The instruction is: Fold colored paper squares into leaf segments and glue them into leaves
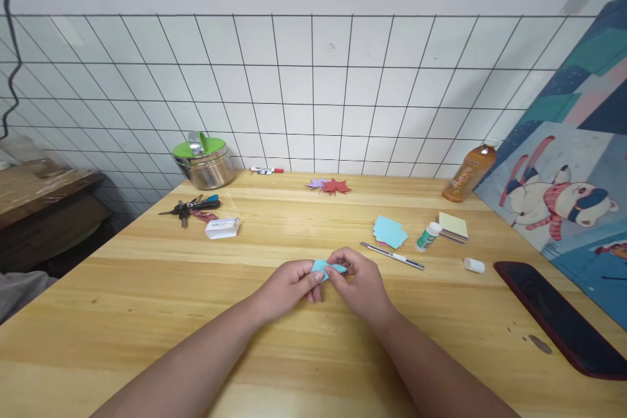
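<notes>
A small folded piece of light blue paper (pixel 321 266) is held just above the wooden table, between both hands. My left hand (pixel 290 284) pinches its left side with thumb and fingers. On the right side, my right hand (pixel 360 281) grips the paper's pointed end between thumb and forefinger. Nearest to the right hand lies a slim white-and-grey utility knife (pixel 392 255). Beyond it sits a loose stack of light blue paper squares (pixel 390 232), with a little pink showing underneath. The fingers partly cover the folded paper.
A glue stick (pixel 428 236), its white cap (pixel 473 265), a yellow paper pad (pixel 452 226), a tea bottle (pixel 470 173) and a phone (pixel 561 320) are on the right. Left are a lidded pot (pixel 203 163), keys (pixel 191 208) and a small white box (pixel 222 228). Paper leaves (pixel 336 187) lie behind.
</notes>
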A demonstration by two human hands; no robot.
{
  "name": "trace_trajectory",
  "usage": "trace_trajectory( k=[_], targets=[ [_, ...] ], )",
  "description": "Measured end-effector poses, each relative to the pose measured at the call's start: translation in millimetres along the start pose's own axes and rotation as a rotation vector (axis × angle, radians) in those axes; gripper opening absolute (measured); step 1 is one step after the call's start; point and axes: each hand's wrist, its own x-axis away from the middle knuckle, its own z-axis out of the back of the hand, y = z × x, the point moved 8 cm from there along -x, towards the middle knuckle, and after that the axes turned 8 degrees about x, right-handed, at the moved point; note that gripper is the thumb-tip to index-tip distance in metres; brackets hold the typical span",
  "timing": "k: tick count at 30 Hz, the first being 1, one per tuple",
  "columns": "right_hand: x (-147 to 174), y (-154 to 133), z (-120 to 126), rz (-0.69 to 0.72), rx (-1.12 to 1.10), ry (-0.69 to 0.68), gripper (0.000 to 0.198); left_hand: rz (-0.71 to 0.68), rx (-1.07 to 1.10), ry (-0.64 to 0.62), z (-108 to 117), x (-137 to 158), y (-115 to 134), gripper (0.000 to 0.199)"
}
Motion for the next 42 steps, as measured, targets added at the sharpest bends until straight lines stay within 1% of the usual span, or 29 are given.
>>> trace_trajectory(
  k=[2, 3, 7, 13, 18, 29, 37, 42],
  targets=[
    [0, 5, -2, -0.032, -0.032, -0.012, 0.023, 0.011, -0.016, 0.007, 1, 0, 0, 0.037],
    [0, 5, -3, -0.035, -0.033, -0.019, 0.025, 0.014, -0.024, 0.008, 1, 0, 0, 0.037],
    [0, 4, -5, -0.014, 0.0, -0.048, 0.009, 0.019, -0.054, 0.005, 0, 1, -1, 0.038],
    [-1, 14, -10, -0.128, -0.071, -0.079, 0.013, 0.018, -0.107, 0.007, 1, 1, 0, 0.042],
    [-1, 19, -14, -0.171, -0.132, -0.106, 0.016, 0.022, -0.156, 0.02, 3, 1, 1, 0.044],
    [-2, 19, -15, -0.159, -0.168, -0.114, 0.019, 0.035, -0.205, 0.028, 5, 0, -7, 0.045],
    [0, 19, -16, -0.166, -0.19, -0.133, 0.018, 0.018, -0.218, 0.031, 5, -1, -6, 0.045],
    [-1, 17, -14, -0.163, -0.187, -0.093, 0.017, 0.014, -0.249, 0.035, 4, 0, -2, 0.041]
  ],
)
